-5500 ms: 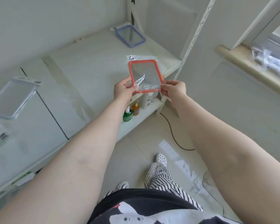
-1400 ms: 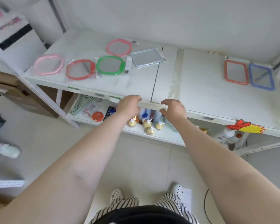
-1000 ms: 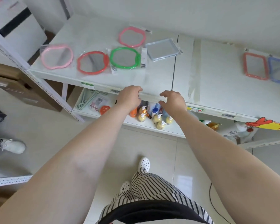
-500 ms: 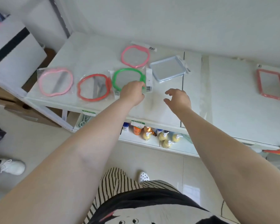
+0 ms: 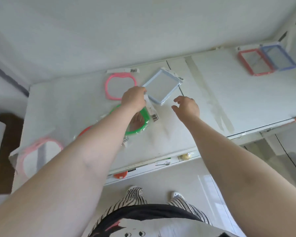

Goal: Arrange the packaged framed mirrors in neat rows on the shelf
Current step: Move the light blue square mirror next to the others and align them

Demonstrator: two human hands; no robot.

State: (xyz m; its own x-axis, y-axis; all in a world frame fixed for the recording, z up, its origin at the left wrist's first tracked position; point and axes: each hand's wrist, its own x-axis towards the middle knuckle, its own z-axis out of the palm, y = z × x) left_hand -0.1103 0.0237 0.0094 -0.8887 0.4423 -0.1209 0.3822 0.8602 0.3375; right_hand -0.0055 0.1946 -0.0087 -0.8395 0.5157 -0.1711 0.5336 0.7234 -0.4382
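A light-blue square packaged mirror (image 5: 162, 88) lies tilted near the middle of the white shelf (image 5: 229, 100). My left hand (image 5: 134, 98) rests at its left corner with fingers curled; its grip is hidden. My right hand (image 5: 186, 106) hovers open just right of the mirror's near corner, not touching it. A pink round mirror (image 5: 108, 86) lies behind my left hand, a green one (image 5: 142, 129) under my left wrist. My left arm mostly hides a red round one (image 5: 84, 132). A pale pink mirror (image 5: 39, 154) lies far left. Side by side at the far right are a red rectangular mirror (image 5: 255, 62) and a blue one (image 5: 278, 57).
The shelf backs onto a white wall. Below its front edge (image 5: 161, 163) a lower shelf holds a bottle (image 5: 185, 156) and an orange lid (image 5: 120, 175). A strip of tape (image 5: 210, 100) crosses the shelf. My feet stand on the tiled floor.
The red rectangular mirror I held earlier now lies beside the blue one. Both hands have moved from the shelf's front edge, past the green mirror, to the light-blue square one.
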